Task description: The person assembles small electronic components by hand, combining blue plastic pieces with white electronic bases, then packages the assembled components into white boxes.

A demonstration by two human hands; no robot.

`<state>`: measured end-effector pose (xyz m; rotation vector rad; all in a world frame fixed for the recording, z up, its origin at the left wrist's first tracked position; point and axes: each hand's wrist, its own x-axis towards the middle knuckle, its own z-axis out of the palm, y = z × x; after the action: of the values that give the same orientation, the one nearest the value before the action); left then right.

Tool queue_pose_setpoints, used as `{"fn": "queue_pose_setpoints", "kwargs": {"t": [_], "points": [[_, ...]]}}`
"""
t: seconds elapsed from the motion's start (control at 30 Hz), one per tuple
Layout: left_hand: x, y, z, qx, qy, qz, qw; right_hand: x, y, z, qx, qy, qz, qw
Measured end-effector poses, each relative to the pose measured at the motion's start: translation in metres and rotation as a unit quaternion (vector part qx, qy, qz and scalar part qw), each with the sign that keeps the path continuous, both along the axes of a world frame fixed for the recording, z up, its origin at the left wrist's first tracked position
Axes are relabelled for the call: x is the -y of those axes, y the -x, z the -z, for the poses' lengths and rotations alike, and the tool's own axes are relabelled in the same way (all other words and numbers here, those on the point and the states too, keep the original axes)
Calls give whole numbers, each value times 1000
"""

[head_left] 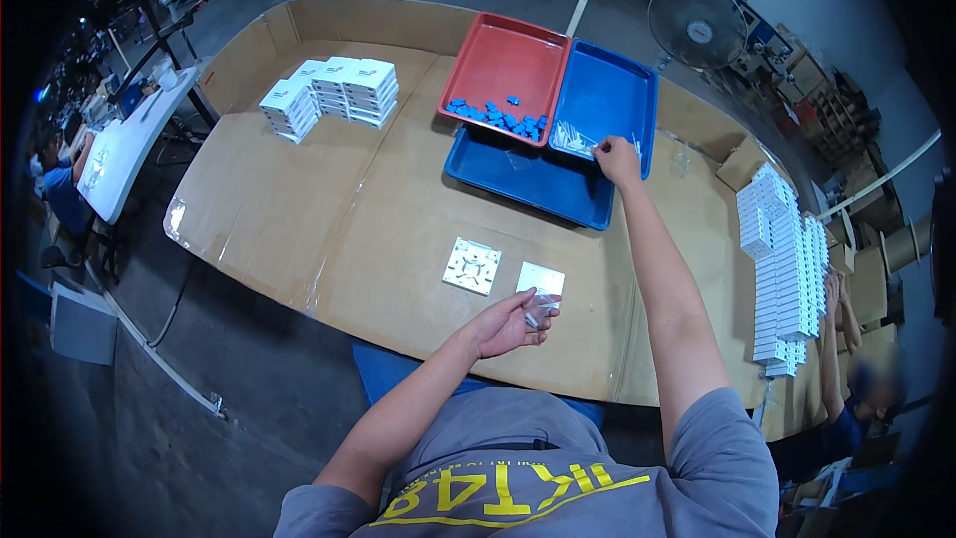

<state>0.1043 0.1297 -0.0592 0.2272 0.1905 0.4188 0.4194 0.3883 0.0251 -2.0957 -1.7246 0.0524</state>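
Note:
My left hand [503, 327] is half curled, palm up, around a small clear plastic bag [541, 310] with something small and pale in it. Just beyond that hand lies a white square plate [541, 281], partly covered by my fingers. To its left sits another white square piece [472, 267] with dark slots and marks. My right arm stretches far forward, and my right hand [617, 158] is pinched over the near end of a blue tray [609, 80]. Thin white sticks [571, 137] lie there beside my fingertips. Whatever the fingertips hold is too small to tell.
A red tray [513, 55] with small blue pieces [503, 118] adjoins the blue one; a lower blue tray [528, 182] sits in front. White boxes are stacked at left [344, 90] and right [782, 269]. Another person's hands [838, 301] touch the right stack. Cardboard walls edge the table.

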Motion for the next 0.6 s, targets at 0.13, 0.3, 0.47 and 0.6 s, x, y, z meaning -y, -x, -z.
{"fn": "queue_pose_setpoints", "kwargs": {"t": [0.13, 0.3, 0.47, 0.6], "points": [[-2, -1, 3, 7, 6, 8, 1000, -2, -14, 5, -39, -37, 12, 998], [-2, -3, 10, 9, 9, 18, 1000, 24, -32, -25, -442, -191, 37, 876], [5, 3, 3, 19, 19, 19, 999, 89, -13, -81, -737, -169, -117, 644], [4, 1, 7, 17, 14, 10, 1000, 109, -13, -73, -760, -146, -143, 617]]}}
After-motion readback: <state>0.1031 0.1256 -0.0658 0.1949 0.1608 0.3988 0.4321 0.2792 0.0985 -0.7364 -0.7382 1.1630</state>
